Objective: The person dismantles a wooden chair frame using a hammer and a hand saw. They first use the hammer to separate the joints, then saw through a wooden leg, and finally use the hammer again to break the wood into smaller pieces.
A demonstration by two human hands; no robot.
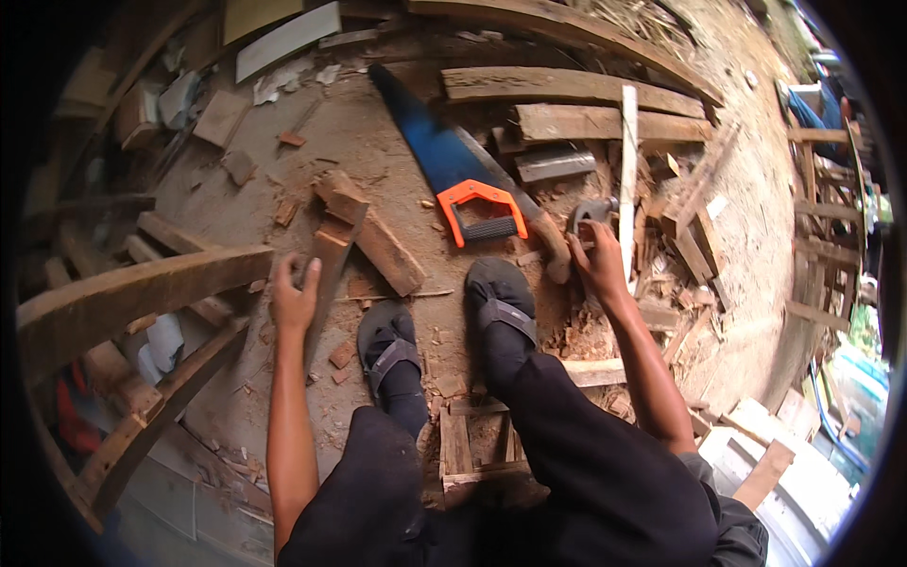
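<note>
My left hand (295,295) is open, thumb and fingers apart, beside a narrow wooden block (333,257); its thumb is close to the block's edge, and I cannot tell whether they touch. Another short wood piece (383,248) lies against that block. My right hand (601,263) curls its fingers at the dark metal head of what looks like a claw hammer (591,212); most of its handle is hidden. Between my hands lies a handsaw (425,142) with a blue blade and an orange and black handle. Alongside it is a long blade with a curved wooden handle (550,248).
My sandalled feet (501,293) stand on dirt strewn with wood chips. Thick beams (576,87) lie at the far side, with a pale upright strip (628,180) across them. A wooden frame (142,293) rises at left. A low slatted piece (458,444) sits between my legs.
</note>
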